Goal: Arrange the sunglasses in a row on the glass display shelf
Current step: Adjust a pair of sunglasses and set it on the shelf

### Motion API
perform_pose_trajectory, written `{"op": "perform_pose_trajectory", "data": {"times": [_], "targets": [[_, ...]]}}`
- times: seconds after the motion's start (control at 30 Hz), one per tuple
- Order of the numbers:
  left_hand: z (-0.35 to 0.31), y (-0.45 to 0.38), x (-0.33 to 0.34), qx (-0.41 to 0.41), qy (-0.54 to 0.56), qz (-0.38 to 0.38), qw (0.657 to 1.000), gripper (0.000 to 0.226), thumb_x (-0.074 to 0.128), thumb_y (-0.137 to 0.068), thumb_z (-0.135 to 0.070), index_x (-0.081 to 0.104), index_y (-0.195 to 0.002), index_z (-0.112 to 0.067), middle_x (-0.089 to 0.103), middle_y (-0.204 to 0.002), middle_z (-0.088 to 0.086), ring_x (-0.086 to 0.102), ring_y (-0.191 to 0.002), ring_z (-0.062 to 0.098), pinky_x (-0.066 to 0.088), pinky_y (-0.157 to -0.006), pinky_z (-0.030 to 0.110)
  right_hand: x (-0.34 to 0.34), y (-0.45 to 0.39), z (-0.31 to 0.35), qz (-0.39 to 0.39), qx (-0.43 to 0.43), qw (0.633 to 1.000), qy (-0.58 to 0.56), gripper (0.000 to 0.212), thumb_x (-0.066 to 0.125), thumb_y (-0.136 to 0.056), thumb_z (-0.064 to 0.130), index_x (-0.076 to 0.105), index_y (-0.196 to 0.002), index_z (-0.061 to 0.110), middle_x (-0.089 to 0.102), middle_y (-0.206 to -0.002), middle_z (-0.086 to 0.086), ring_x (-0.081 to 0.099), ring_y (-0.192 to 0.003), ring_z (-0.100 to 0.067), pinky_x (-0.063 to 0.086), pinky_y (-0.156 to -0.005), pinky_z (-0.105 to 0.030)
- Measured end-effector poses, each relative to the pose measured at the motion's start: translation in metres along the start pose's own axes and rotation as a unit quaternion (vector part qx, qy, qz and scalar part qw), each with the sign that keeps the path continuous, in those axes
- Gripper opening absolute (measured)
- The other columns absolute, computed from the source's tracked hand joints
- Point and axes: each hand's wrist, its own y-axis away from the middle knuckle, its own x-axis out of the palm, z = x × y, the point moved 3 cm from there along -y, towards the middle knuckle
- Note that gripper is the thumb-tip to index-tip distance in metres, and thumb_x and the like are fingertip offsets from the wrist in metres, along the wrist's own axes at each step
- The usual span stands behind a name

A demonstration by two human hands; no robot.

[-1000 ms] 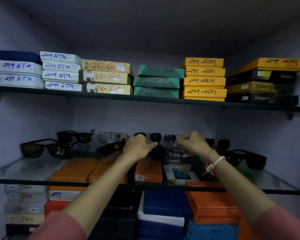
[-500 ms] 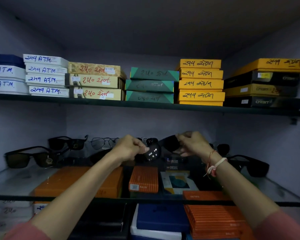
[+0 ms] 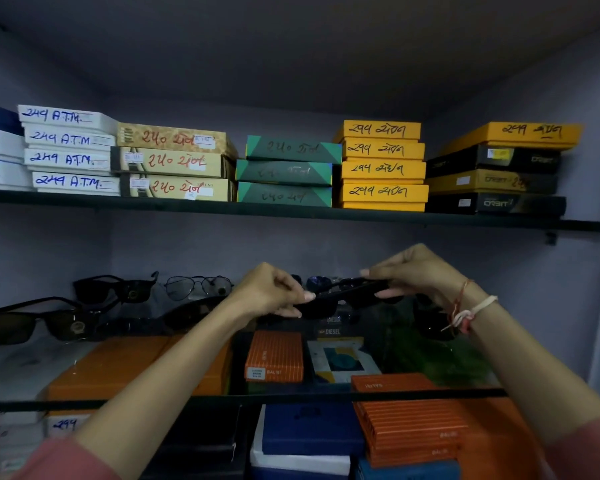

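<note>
Your fingers point(image 3: 291, 289) on the left hand point(image 3: 267, 289) are curled and pinched on one end of a black pair of sunglasses point(image 3: 343, 296), and your right hand point(image 3: 413, 271) pinches the other end from above, thumb under the frame. You hold the pair level in the air, above the middle of the glass display shelf point(image 3: 21, 372) and clear of it. On the shelf to your left stand dark square sunglasses point(image 3: 32, 320), another dark pair point(image 3: 115, 289) behind them and wire-rimmed clear glasses point(image 3: 198, 285) near the back wall. More dark pairs sit behind and right of your hands, partly hidden. Orange boxes point(image 3: 274, 355) show through the glass. Labelled boxes point(image 3: 381, 168) stack on the upper shelf point(image 3: 291, 211).
</note>
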Motion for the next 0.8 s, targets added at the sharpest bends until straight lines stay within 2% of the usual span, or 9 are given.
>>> {"op": "perform_pose_trajectory", "data": {"times": [0.13, 0.2, 0.27, 0.37, 0.43, 0.5, 0.6, 0.7, 0.8], "targets": [[-0.006, -0.004, 0.004, 0.013, -0.032, 0.014, 0.999, 0.030, 0.078, -0.077, -0.020, 0.075, -0.094, 0.004, 0.077, -0.091, 0.015, 0.073, -0.060, 0.013, 0.061, -0.060, 0.019, -0.010, 0.003, -0.006, 0.011, -0.007, 1.000, -0.017, 0.052, 0.084, -0.060, 0.015, 0.072, -0.103, -0.011, 0.076, -0.098, -0.020, 0.075, -0.082, -0.020, 0.062, -0.062, -0.022], [-0.010, -0.006, 0.004, 0.037, -0.071, 0.003, 0.997, 0.028, 0.079, -0.076, -0.018, 0.076, -0.093, 0.005, 0.077, -0.082, 0.016, 0.073, -0.058, 0.013, 0.061, -0.060, 0.018, -0.013, 0.004, -0.008, 0.023, -0.008, 1.000, -0.014, 0.055, 0.083, -0.053, 0.018, 0.074, -0.100, -0.008, 0.077, -0.098, -0.018, 0.076, -0.080, -0.016, 0.062, -0.063, -0.022], [-0.015, -0.007, 0.006, 0.060, -0.141, -0.018, 0.988, 0.025, 0.079, -0.076, -0.019, 0.077, -0.091, 0.001, 0.075, -0.071, 0.008, 0.073, -0.058, 0.012, 0.061, -0.062, 0.019, -0.013, 0.005, -0.010, 0.027, -0.015, 0.999, 0.031, 0.043, 0.084, -0.057, 0.017, 0.077, -0.095, -0.003, 0.078, -0.098, -0.015, 0.075, -0.084, -0.015, 0.062, -0.064, -0.022], [-0.022, -0.009, 0.008, 0.087, -0.201, -0.051, 0.974, 0.021, 0.078, -0.078, -0.021, 0.077, -0.088, -0.003, 0.076, -0.073, 0.010, 0.075, -0.060, 0.015, 0.063, -0.067, 0.027, -0.013, 0.005, -0.010, -0.002, -0.040, 0.991, 0.129, 0.022, 0.086, -0.065, 0.015, 0.081, -0.084, 0.006, 0.079, -0.089, -0.009, 0.075, -0.087, -0.025, 0.063, -0.066, -0.025], [-0.023, -0.010, 0.008, 0.099, -0.229, -0.068, 0.966, 0.021, 0.077, -0.080, -0.023, 0.077, -0.086, -0.003, 0.074, -0.065, 0.009, 0.073, -0.056, 0.016, 0.063, -0.065, 0.029, -0.014, 0.005, -0.009, -0.053, -0.064, 0.976, 0.203, 0.013, 0.086, -0.068, 0.017, 0.082, -0.078, 0.009, 0.079, -0.078, -0.008, 0.076, -0.075, -0.025, 0.062, -0.063, -0.023], [-0.024, -0.012, 0.007, 0.104, -0.251, -0.100, 0.957, 0.020, 0.076, -0.081, -0.023, 0.077, -0.083, -0.004, 0.067, -0.054, 0.002, 0.066, -0.048, 0.012, 0.060, -0.058, 0.025, -0.015, 0.007, -0.005, -0.120, -0.094, 0.947, 0.284, 0.010, 0.083, -0.072, 0.022, 0.082, -0.070, 0.012, 0.077, -0.064, -0.006, 0.074, -0.059, -0.017, 0.061, -0.061, -0.022], [-0.026, -0.017, 0.004, 0.081, -0.240, -0.159, 0.954, 0.023, 0.078, -0.078, -0.025, 0.078, -0.074, -0.002, 0.061, -0.049, -0.002, 0.059, -0.047, 0.010, 0.051, -0.055, 0.024, -0.018, 0.006, -0.001, -0.191, -0.093, 0.920, 0.328, 0.020, 0.080, -0.073, 0.031, 0.080, -0.064, 0.014, 0.067, -0.049, 0.004, 0.065, -0.048, -0.009, 0.053, -0.054, -0.023], [-0.024, -0.025, 0.009, 0.025, -0.216, -0.154, 0.964, 0.029, 0.078, -0.076, -0.027, 0.073, -0.065, 0.000, 0.061, -0.052, 0.003, 0.055, -0.049, 0.015, 0.047, -0.053, 0.026, -0.024, 0.002, -0.005, -0.205, -0.057, 0.910, 0.355, 0.031, 0.078, -0.072, 0.037, 0.074, -0.054, 0.011, 0.058, -0.045, 0.006, 0.058, -0.051, -0.011, 0.040, -0.051, -0.024], [-0.021, -0.033, 0.020, -0.016, -0.236, -0.143, 0.961, 0.041, 0.076, -0.074, -0.027, 0.048, -0.047, -0.013, 0.043, -0.043, -0.001, 0.043, -0.044, 0.015, 0.036, -0.046, 0.025, -0.026, -0.003, -0.016, -0.185, -0.015, 0.909, 0.372, 0.038, 0.076, -0.070, 0.039, 0.062, -0.046, 0.013, 0.054, -0.050, 0.000, 0.058, -0.056, -0.023, 0.042, -0.054, -0.027]]}}
